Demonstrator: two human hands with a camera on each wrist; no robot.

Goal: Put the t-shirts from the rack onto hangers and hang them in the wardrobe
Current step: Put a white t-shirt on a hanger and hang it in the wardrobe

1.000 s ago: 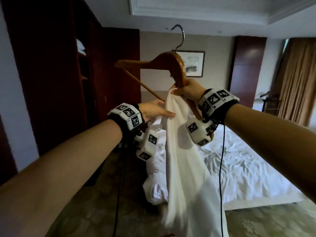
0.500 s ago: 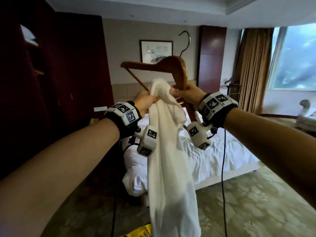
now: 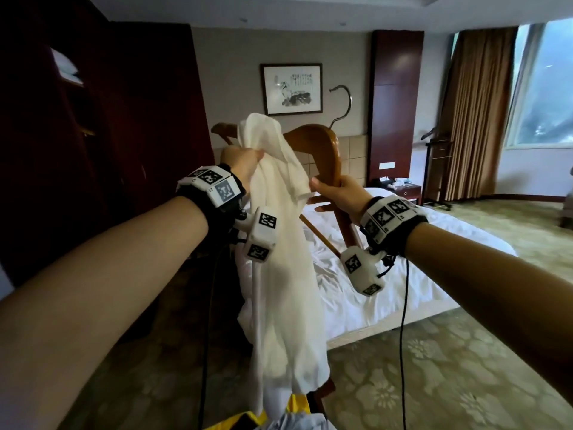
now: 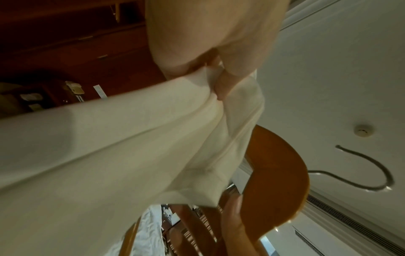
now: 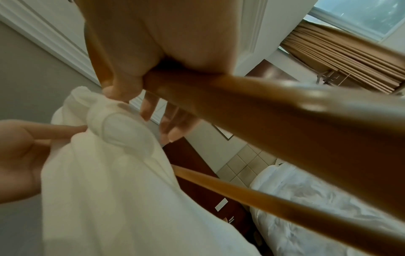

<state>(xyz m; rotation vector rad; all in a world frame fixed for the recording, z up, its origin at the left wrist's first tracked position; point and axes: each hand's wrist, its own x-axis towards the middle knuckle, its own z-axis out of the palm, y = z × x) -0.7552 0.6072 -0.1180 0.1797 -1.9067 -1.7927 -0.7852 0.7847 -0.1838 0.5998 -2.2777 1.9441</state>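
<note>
A white t-shirt (image 3: 279,243) hangs in front of me, its top bunched over the left arm of a wooden hanger (image 3: 322,144) with a metal hook (image 3: 344,100). My left hand (image 3: 242,159) grips the bunched cloth near the top; the left wrist view shows the fingers pinching the t-shirt (image 4: 136,138). My right hand (image 3: 338,193) grips the hanger's right arm, thumb against the cloth edge. In the right wrist view the hanger (image 5: 274,110) runs through the palm, beside the t-shirt (image 5: 114,164).
A dark wooden wardrobe (image 3: 93,135) stands at the left. A bed with white sheets (image 3: 387,274) lies ahead. A clothes rack (image 3: 437,169) stands by the curtains (image 3: 477,119) at the right. Something yellow (image 3: 294,411) shows at the bottom edge.
My left hand has taken hold of the shirt's top and lifted it up over the hanger's left arm. The view has swung right, towards the window.
</note>
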